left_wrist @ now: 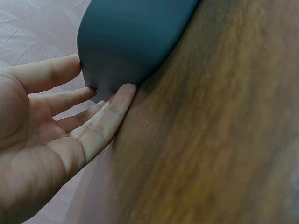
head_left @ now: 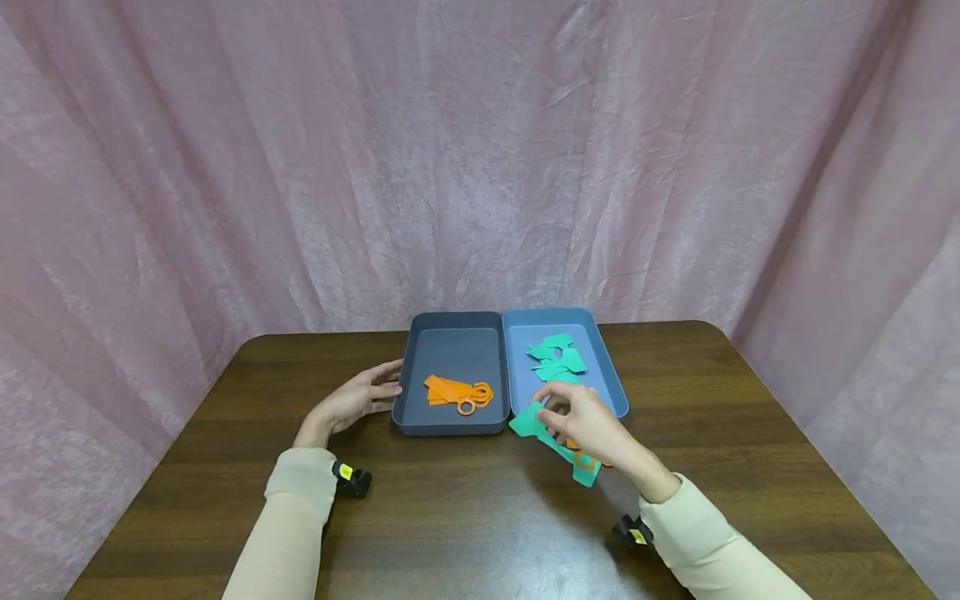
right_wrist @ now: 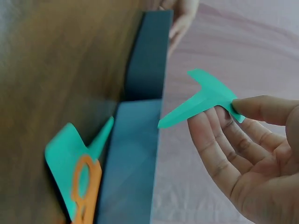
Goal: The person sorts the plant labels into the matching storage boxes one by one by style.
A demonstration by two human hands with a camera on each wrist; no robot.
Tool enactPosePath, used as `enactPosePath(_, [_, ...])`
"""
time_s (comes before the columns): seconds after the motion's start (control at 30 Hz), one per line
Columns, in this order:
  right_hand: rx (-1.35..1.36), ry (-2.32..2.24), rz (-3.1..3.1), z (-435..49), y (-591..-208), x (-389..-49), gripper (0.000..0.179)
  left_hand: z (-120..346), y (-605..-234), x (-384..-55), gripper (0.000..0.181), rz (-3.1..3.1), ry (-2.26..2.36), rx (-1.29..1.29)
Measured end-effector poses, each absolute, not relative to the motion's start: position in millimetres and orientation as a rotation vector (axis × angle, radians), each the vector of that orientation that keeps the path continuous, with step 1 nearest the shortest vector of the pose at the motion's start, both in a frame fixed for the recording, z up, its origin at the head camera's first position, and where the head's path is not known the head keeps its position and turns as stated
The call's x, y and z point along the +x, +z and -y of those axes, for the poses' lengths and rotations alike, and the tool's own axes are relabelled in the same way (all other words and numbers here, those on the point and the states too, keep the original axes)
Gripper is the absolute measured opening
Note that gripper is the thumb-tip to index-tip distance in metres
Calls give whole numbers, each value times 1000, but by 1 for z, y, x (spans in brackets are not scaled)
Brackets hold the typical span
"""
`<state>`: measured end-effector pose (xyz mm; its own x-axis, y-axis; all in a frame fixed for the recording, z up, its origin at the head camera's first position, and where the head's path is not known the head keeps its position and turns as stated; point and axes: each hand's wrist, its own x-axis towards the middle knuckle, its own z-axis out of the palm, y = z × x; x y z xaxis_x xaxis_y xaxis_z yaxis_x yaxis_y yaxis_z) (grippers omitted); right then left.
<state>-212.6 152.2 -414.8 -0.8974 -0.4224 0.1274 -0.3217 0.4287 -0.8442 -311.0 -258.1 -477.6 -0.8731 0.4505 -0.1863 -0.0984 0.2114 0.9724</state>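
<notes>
My right hand (head_left: 579, 419) pinches a green hammer-shaped cutout (right_wrist: 208, 95) between thumb and fingers, near the front edge of the light blue tray (head_left: 611, 379). Below that hand, another green cutout (head_left: 587, 476) lies on the table beside orange scissors-shaped cutouts (right_wrist: 87, 198), partly hidden by the hand. Several green cutouts (head_left: 557, 357) lie inside the blue tray. At the left, the fingertips of my left hand (head_left: 360, 395) touch the outer side wall of the dark grey tray (head_left: 450, 430), fingers extended. Several orange scissors-shaped cutouts (head_left: 450, 390) overlap in a pile in that grey tray.
Both trays stand side by side at the back of the brown wooden table (head_left: 450, 517). A pink curtain (head_left: 465, 167) hangs behind the table. A black wrist camera (head_left: 352, 480) sits on the left sleeve, and another (head_left: 632, 531) on the right.
</notes>
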Motion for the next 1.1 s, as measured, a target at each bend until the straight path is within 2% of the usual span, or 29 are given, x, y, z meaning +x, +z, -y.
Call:
enactPosePath(0.53, [-570, -1596, -2566, -186, -397, -241, 21, 259, -480, -312, 68, -2060, 1704, 329])
enactPosePath(1.1, [-423, -1659, -2513, -209, -370, -291, 30, 259, -479, -311, 69, -2053, 1711, 329])
